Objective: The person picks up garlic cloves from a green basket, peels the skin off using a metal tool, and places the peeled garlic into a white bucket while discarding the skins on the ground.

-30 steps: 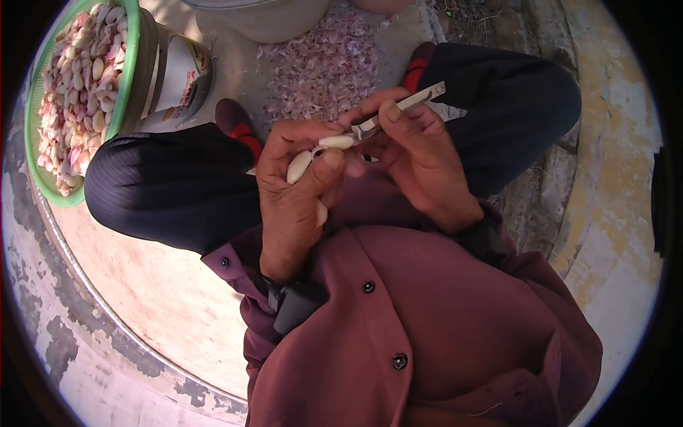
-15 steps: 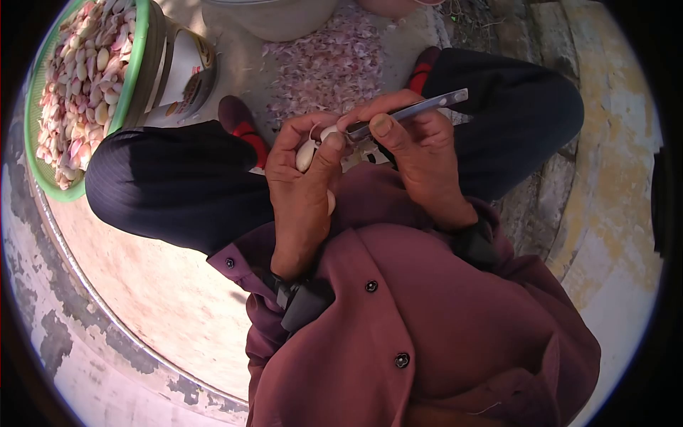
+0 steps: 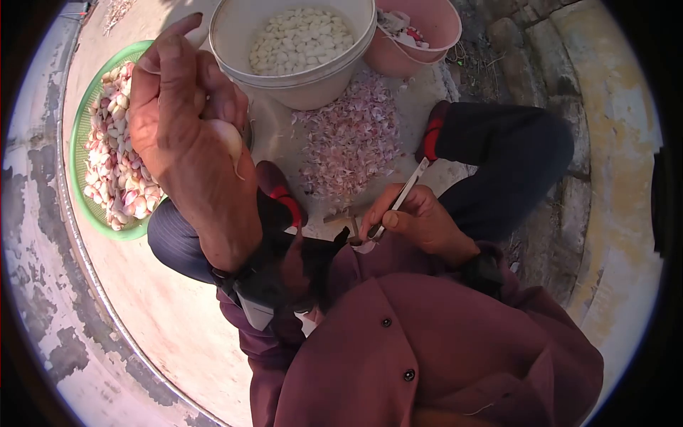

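My left hand (image 3: 188,121) is raised at the upper left, its fingers curled round garlic cloves; one pale clove (image 3: 229,140) shows at the edge of the palm. In front of my lap, my right hand (image 3: 420,222) holds a small metal knife (image 3: 407,186) between thumb and fingers, with a bit of skin at its lower end. A green basket (image 3: 80,160) of unpeeled garlic cloves (image 3: 117,167) lies beyond my left hand. To that hand's right is a white bucket (image 3: 313,89) holding peeled cloves (image 3: 299,39) in liquid.
A pink bucket (image 3: 398,58) with scraps in it stands beside the white one. Garlic skins (image 3: 352,139) cover the ground between my feet. My bent knees are on both sides, and stone blocks (image 3: 551,60) run along the right.
My left hand has moved up and left, away from my right hand, which is lower with the knife. The view has shifted, showing more of both buckets.
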The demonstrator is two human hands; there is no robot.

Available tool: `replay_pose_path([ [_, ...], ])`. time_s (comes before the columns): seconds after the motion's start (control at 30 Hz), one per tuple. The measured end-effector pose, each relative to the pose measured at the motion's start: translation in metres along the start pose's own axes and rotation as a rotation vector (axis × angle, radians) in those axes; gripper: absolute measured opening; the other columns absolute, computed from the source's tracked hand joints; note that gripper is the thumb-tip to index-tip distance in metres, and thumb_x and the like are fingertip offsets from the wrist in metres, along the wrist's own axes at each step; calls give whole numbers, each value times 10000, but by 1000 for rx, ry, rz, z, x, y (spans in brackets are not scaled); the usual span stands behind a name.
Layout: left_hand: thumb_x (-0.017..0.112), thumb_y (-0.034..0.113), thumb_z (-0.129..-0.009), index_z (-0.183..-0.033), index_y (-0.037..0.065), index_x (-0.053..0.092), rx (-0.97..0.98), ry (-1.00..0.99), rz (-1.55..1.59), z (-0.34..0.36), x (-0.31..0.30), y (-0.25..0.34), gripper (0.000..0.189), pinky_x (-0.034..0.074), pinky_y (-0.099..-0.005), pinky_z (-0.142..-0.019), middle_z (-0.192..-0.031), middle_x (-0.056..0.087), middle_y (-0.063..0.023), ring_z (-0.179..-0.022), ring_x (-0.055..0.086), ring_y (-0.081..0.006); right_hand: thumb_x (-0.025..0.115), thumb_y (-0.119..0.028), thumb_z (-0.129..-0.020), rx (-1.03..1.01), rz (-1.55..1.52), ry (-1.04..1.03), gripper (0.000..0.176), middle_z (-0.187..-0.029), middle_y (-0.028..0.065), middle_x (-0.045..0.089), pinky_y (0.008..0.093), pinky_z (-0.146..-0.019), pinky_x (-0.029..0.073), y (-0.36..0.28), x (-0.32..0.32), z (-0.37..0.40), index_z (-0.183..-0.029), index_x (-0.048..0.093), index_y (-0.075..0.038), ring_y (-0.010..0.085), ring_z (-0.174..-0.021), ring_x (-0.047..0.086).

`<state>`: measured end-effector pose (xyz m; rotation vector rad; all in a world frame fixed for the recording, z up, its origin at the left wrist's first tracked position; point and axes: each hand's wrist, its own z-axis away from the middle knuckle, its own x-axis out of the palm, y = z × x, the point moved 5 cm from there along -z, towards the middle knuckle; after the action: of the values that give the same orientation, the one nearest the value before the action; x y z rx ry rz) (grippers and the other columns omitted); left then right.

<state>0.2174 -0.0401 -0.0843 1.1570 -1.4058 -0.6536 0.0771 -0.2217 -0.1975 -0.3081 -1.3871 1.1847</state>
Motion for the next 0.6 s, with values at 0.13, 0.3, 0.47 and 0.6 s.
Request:
replay_pose_path([
  [0.13, 610, 206, -937, -1058, 32, 560, -176, 11, -149, -56, -2, -52, 217, 289, -213, -510, -731, 472, 10, -580, 378, -60, 598, -248, -934, -13, 19, 23, 217, -906, 140, 672, 338, -845, 474, 7, -4, 0, -931, 586, -32, 197, -886, 633],
  [0.3, 569, 239, -942, -1035, -14, 511, -565, -76, 282, 19, -8, -85, 276, 321, -256, -523, -778, 457, -11, -581, 391, -98, 573, -268, -952, -101, 25, 79, 240, -932, 130, 668, 317, -829, 481, 0, -23, 6, -974, 584, -30, 180, -876, 631],
  [0.47, 423, 270, -1000, -1046, 14, 498, -805, -19, 411, 106, -15, -81, 270, 317, -234, -517, -817, 470, -26, -554, 355, -77, 583, -242, -949, -108, 112, 200, 236, -960, 103, 668, 278, -817, 481, 4, -42, -6, -1010, 590, -14, 136, -878, 618],
  [0.6, 343, 282, -1034, -1109, -8, 464, -847, 96, 370, 144, -29, -83, 322, 307, -216, -494, -868, 491, -66, -522, 333, -65, 620, -153, -924, -269, 361, 272, 217, -1012, 91, 668, 262, -830, 476, -12, -25, -12, -1066, 612, 10, 120, -911, 610],
])
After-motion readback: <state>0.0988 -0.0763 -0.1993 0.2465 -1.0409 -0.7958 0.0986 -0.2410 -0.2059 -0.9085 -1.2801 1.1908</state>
